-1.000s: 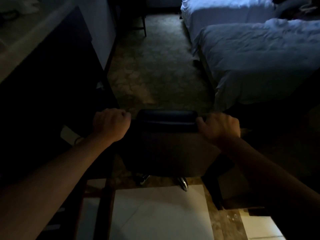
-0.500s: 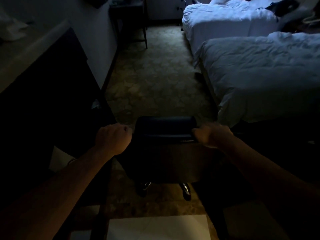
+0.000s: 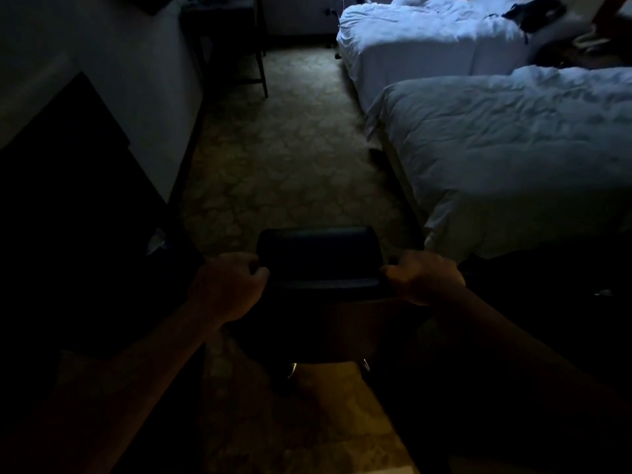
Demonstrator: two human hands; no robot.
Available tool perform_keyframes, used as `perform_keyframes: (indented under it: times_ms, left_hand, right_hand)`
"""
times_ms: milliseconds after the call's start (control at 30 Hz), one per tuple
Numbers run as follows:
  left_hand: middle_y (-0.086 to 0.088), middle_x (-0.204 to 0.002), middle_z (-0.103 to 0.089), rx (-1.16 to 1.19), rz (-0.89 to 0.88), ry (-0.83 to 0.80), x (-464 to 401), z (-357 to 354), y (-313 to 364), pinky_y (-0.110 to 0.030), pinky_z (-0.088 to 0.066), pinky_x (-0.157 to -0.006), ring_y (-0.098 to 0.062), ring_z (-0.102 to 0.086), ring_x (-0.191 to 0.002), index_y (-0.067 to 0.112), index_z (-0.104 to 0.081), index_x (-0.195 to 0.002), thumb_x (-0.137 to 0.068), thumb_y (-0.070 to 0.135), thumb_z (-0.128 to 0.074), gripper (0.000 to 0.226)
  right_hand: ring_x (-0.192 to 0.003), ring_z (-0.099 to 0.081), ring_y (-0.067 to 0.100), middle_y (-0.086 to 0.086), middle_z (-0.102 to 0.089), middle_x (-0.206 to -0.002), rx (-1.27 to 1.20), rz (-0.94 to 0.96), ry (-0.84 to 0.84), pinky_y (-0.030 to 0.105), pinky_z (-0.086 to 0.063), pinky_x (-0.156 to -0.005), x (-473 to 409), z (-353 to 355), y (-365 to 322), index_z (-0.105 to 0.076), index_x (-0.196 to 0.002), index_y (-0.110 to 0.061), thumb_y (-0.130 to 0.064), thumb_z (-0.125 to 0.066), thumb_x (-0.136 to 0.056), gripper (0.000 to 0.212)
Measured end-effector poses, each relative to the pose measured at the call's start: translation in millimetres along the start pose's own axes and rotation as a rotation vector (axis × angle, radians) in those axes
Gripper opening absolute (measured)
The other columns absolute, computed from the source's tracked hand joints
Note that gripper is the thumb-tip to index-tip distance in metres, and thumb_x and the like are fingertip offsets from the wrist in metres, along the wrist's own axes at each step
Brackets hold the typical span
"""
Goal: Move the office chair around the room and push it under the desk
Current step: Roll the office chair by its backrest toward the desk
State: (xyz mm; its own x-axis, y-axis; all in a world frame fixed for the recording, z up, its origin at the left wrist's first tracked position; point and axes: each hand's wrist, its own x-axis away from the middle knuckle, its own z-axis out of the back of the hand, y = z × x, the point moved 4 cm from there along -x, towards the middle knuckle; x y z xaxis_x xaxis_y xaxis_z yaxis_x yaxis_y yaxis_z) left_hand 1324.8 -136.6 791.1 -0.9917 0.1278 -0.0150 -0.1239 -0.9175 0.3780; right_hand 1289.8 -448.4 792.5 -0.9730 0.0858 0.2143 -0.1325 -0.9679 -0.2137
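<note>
The room is very dim. A dark office chair (image 3: 319, 258) stands in front of me on the patterned carpet, seen from behind and above, its seat facing away from me. My left hand (image 3: 227, 285) is closed on the left end of the backrest top. My right hand (image 3: 424, 277) is closed on the right end. A shiny part of the chair's base (image 3: 293, 371) shows below the backrest. A dark desk or table (image 3: 232, 25) with thin legs stands against the left wall far ahead.
A long dark cabinet (image 3: 68, 206) runs along the left wall beside me. Two beds with white covers (image 3: 506, 159) fill the right side. Between them a carpeted aisle (image 3: 284, 159) leads forward. A small dark object (image 3: 376, 155) lies by the near bed.
The chair and both hands have rolled forward along the aisle, off the pale floor patch onto the carpet. More of the far desk and the far bed shows.
</note>
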Motion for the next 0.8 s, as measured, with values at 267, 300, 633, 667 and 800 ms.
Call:
perform_keyframes:
  times_ms: [267,300,633,667,800]
  left_hand:
    - [0.005,-0.062,-0.059,0.034,-0.067,-0.001,-80.2,9.7,4.0,-0.030,-0.047,-0.060,-0.017,-0.057,-0.060,0.022,-0.060,-0.062,-0.076,0.047,-0.042,0.034]
    - [0.007,-0.059,-0.057,0.035,-0.074,0.001,-90.3,8.2,0.7,-0.029,-0.045,-0.058,-0.014,-0.054,-0.057,0.021,-0.058,-0.059,-0.075,0.047,-0.041,0.035]
    - [0.002,-0.059,-0.062,0.005,-0.084,0.217,-202.0,8.6,-15.0,-0.026,-0.041,-0.056,-0.015,-0.048,-0.053,0.020,-0.068,-0.061,-0.072,0.051,-0.042,0.042]
    - [0.001,-0.060,-0.062,0.002,-0.077,0.212,-215.3,10.4,-14.7,-0.027,-0.043,-0.056,-0.016,-0.050,-0.055,0.020,-0.068,-0.060,-0.072,0.050,-0.043,0.040]
    - [0.002,-0.070,-0.067,-0.032,-0.034,0.036,-265.9,17.4,-12.8,-0.034,-0.051,-0.064,-0.018,-0.060,-0.066,0.021,-0.071,-0.072,-0.077,0.050,-0.041,0.042]
  right_hand:
    - [-0.075,-0.057,0.029,0.012,-0.065,-0.089,-0.069,-0.138,-0.039,0.033,-0.042,-0.068,-79.4,15.0,-2.2,-0.059,-0.071,-0.021,-0.049,-0.044,-0.083,0.034]
    - [-0.070,-0.053,0.027,0.010,-0.063,-0.082,-0.047,-0.152,-0.070,0.034,-0.042,-0.066,-89.3,16.1,-5.0,-0.054,-0.066,-0.021,-0.047,-0.042,-0.084,0.034]
    - [-0.104,-0.059,0.032,0.018,-0.059,-0.121,0.010,-0.059,-0.171,0.039,-0.045,-0.088,-227.6,39.4,-16.8,-0.063,-0.113,-0.014,-0.046,-0.041,-0.088,0.046]
    - [-0.104,-0.059,0.031,0.016,-0.060,-0.120,0.015,-0.050,-0.177,0.038,-0.045,-0.086,-244.2,40.7,-16.8,-0.063,-0.113,-0.015,-0.046,-0.042,-0.088,0.045]
    - [-0.095,-0.060,0.031,0.009,-0.065,-0.106,-0.075,-0.087,-0.054,0.035,-0.044,-0.075,-297.3,50.8,-17.9,-0.064,-0.099,-0.015,-0.051,-0.043,-0.085,0.044]
